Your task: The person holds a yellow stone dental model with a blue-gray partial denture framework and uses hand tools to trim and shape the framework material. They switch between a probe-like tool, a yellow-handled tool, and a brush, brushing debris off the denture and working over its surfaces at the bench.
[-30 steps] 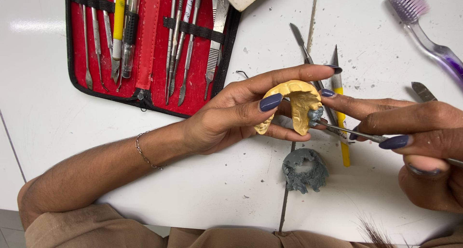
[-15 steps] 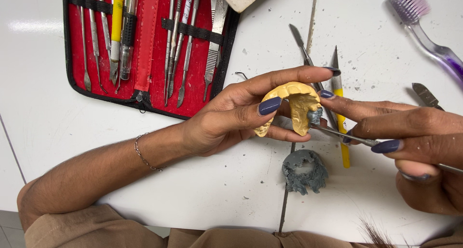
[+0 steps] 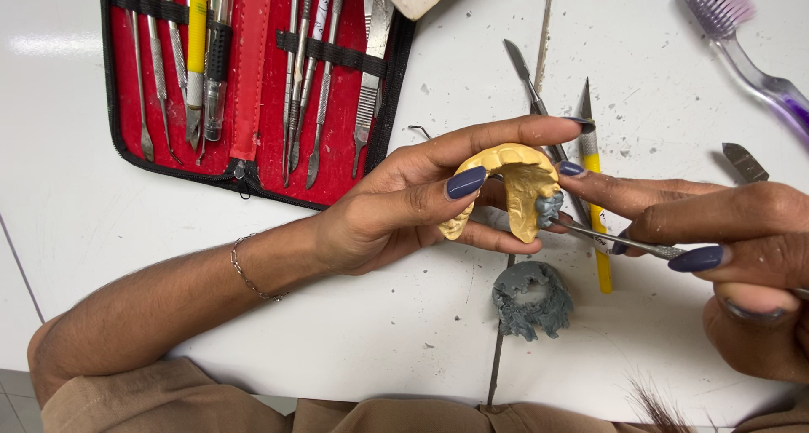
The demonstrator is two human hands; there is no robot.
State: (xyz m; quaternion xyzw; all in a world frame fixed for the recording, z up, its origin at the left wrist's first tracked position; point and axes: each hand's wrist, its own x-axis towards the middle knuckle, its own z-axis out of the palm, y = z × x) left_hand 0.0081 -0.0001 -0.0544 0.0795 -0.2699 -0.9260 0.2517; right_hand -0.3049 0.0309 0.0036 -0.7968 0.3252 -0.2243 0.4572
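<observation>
My left hand [image 3: 404,205] holds a yellow horseshoe-shaped dental cast [image 3: 510,189] above the white table, thumb on its front, fingers behind it. A small lump of grey wax [image 3: 549,205] sticks to the cast's right end. My right hand [image 3: 725,248] grips a thin metal carving tool [image 3: 628,241] whose tip touches that grey lump. A larger grey wax blob [image 3: 531,298] lies on the table just below the cast.
An open red instrument case [image 3: 253,71] with several metal tools lies at the top left. Loose tools lie near the cast: a yellow-handled one [image 3: 597,189], a metal spatula [image 3: 527,79], another blade [image 3: 746,162]. A purple toothbrush [image 3: 750,45] sits top right. A tile seam [image 3: 543,29] runs down the table.
My right hand has shifted slightly with the tool against the grey lump; the left hand keeps the cast in nearly the same place.
</observation>
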